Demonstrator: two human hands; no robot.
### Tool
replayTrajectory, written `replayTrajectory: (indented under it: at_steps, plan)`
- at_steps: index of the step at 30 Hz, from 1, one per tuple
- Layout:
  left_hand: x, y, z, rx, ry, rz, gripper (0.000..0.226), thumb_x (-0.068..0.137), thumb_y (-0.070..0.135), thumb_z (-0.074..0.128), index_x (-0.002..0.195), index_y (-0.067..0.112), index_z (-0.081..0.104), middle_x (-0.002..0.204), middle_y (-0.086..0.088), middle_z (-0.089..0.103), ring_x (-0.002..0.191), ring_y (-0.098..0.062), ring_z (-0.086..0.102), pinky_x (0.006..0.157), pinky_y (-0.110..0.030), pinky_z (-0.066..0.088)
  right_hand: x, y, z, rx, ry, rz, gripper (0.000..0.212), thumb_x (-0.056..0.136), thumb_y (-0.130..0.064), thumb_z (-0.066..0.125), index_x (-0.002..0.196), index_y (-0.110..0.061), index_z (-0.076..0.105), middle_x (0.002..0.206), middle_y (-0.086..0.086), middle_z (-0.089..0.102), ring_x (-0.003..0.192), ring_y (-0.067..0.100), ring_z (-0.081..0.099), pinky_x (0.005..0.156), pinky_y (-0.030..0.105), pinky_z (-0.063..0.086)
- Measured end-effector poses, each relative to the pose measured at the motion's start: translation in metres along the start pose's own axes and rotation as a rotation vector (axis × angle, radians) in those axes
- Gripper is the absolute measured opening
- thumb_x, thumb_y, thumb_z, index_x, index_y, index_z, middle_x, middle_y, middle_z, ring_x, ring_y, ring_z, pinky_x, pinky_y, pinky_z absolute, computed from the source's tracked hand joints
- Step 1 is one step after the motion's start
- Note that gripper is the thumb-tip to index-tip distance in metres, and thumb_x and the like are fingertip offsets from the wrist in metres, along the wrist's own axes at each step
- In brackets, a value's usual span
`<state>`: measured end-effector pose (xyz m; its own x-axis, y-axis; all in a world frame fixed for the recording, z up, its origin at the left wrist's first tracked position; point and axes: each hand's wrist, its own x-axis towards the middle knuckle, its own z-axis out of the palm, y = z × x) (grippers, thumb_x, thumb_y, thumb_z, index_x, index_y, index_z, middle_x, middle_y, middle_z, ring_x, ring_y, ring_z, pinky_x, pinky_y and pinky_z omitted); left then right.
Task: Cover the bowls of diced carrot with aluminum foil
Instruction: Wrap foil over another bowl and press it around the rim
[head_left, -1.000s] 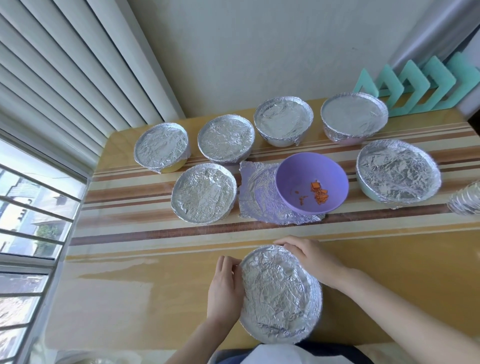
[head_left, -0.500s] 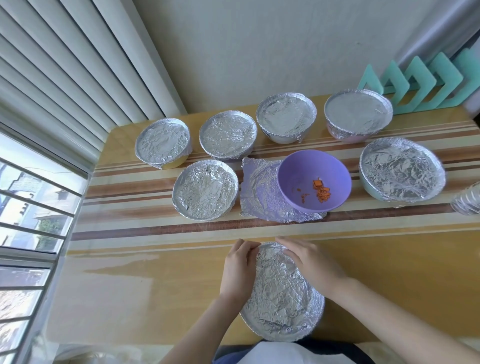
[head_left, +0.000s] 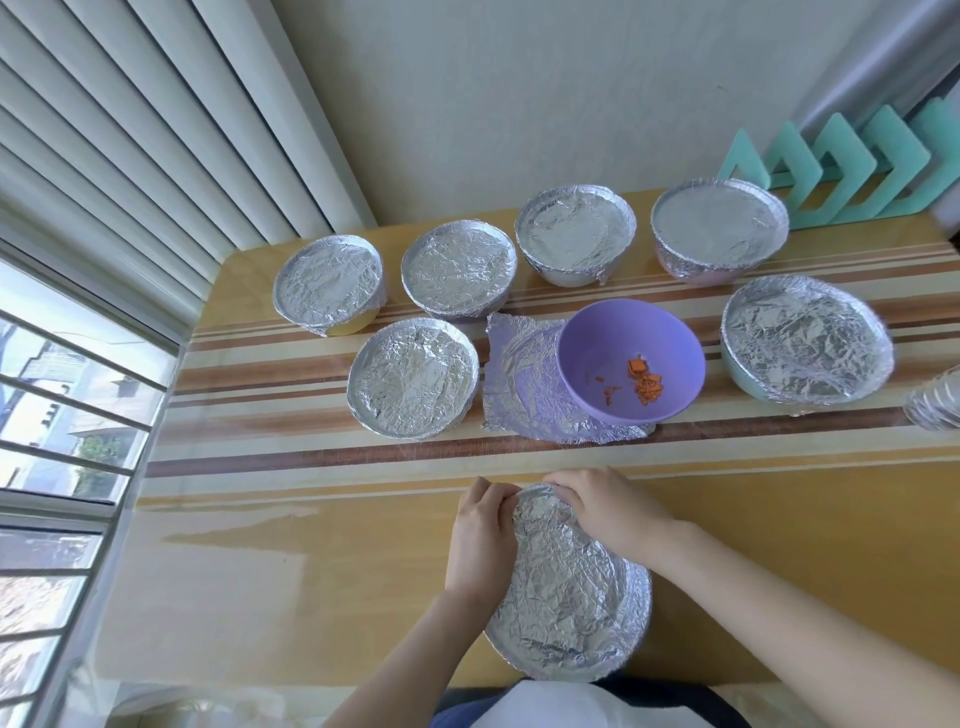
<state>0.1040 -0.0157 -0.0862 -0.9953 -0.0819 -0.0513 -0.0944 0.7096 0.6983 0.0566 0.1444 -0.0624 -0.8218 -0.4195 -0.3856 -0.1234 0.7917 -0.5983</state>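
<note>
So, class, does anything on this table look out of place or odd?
Yes: the purple bowl in the middle stands uncovered, its carrot dice showing, while the other bowls are foiled. It sits partly on a loose, crumpled foil sheet. The left hand and right hand grip the near bowl at its rim.

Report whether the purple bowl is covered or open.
Open: diced carrot shows inside the purple plastic bowl; crumpled foil sheet lies partly beneath it.
</note>
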Motion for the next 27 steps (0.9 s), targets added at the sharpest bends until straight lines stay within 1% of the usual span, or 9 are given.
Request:
replayTrajectory:
  at_steps: [4,8,10,13,16,18,21,24,27]
  plan:
    - [-0.002,0.002,-0.001,-0.017,-0.009,-0.003,0.014,0.091,0.006,0.055,0.091,0.009,0.068,0.083,0.006,0.051,0.076,-0.012,0.051,0.071,-0.003,0.032,0.001,-0.002,-0.001,0.015,0.020,0.004,0.030,0.099,-0.013,0.045,0.125,-0.013,0.060,0.121,0.003,0.065,0.112,0.016,0.058,0.084,0.012,0.036]
    - [-0.002,0.001,-0.001,-0.025,-0.009,-0.008,0.014,0.091,0.007,0.056,0.091,0.010,0.069,0.080,0.010,0.049,0.076,-0.010,0.050,0.070,-0.002,0.032,0.004,-0.002,-0.006,-0.020,-0.071,-0.001,0.029,0.098,-0.010,0.045,0.121,-0.013,0.062,0.115,0.006,0.066,0.105,0.019,0.059,0.086,0.025,0.045]
    - [-0.002,0.001,-0.001,-0.028,-0.008,-0.004,0.014,0.091,0.007,0.056,0.091,0.011,0.069,0.081,0.008,0.051,0.076,-0.011,0.051,0.070,-0.003,0.032,0.004,-0.003,-0.005,-0.020,-0.067,-0.017,0.029,0.099,-0.013,0.043,0.122,-0.015,0.061,0.114,0.005,0.066,0.102,0.019,0.060,0.080,0.023,0.044]
    - [-0.002,0.000,-0.001,-0.023,-0.003,-0.009,0.014,0.091,0.007,0.056,0.092,0.012,0.070,0.082,0.006,0.053,0.076,-0.011,0.051,0.070,-0.004,0.032,0.004,-0.006,-0.001,-0.020,-0.025,-0.013,0.030,0.099,-0.014,0.044,0.123,-0.018,0.061,0.113,0.002,0.067,0.102,0.017,0.060,0.071,0.017,0.036]
    - [-0.003,-0.001,0.000,-0.010,0.005,-0.010,0.012,0.091,0.007,0.055,0.095,0.011,0.067,0.086,0.004,0.056,0.079,-0.013,0.053,0.070,-0.010,0.032,0.009,-0.004,0.000,-0.051,-0.045,0.002,0.034,0.096,-0.005,0.047,0.123,-0.019,0.061,0.114,0.005,0.067,0.102,0.019,0.060,0.076,0.021,0.041]
    - [-0.004,-0.001,0.000,-0.044,0.013,-0.045,0.009,0.090,0.007,0.056,0.094,0.011,0.063,0.087,0.006,0.057,0.081,-0.014,0.054,0.071,-0.011,0.034,0.010,-0.005,0.000,-0.069,-0.065,-0.004,0.036,0.095,-0.003,0.046,0.124,-0.019,0.060,0.115,0.006,0.066,0.102,0.020,0.060,0.079,0.024,0.044]
    - [-0.004,-0.001,-0.002,-0.058,0.023,-0.062,0.005,0.089,0.008,0.059,0.086,0.012,0.061,0.079,0.012,0.054,0.076,-0.010,0.052,0.069,-0.008,0.036,0.008,-0.011,0.001,-0.078,-0.075,-0.039,0.034,0.097,-0.005,0.043,0.125,-0.017,0.057,0.115,0.006,0.064,0.102,0.020,0.059,0.071,0.024,0.038]
    - [-0.004,0.000,-0.001,-0.054,0.010,-0.046,0.005,0.089,0.009,0.059,0.085,0.011,0.061,0.080,0.007,0.058,0.075,-0.010,0.052,0.066,-0.007,0.035,0.008,-0.015,0.002,-0.122,-0.068,-0.016,0.038,0.095,0.000,0.043,0.125,-0.018,0.057,0.114,0.007,0.064,0.099,0.022,0.060,0.066,0.025,0.036]
    - [-0.005,-0.002,0.000,-0.054,0.013,-0.038,0.005,0.089,0.009,0.059,0.085,0.010,0.062,0.081,0.005,0.059,0.075,-0.010,0.053,0.066,-0.008,0.036,0.009,-0.017,-0.001,-0.150,-0.106,0.015,0.043,0.090,0.004,0.043,0.125,-0.018,0.057,0.114,0.011,0.064,0.100,0.026,0.059,0.074,0.032,0.044]
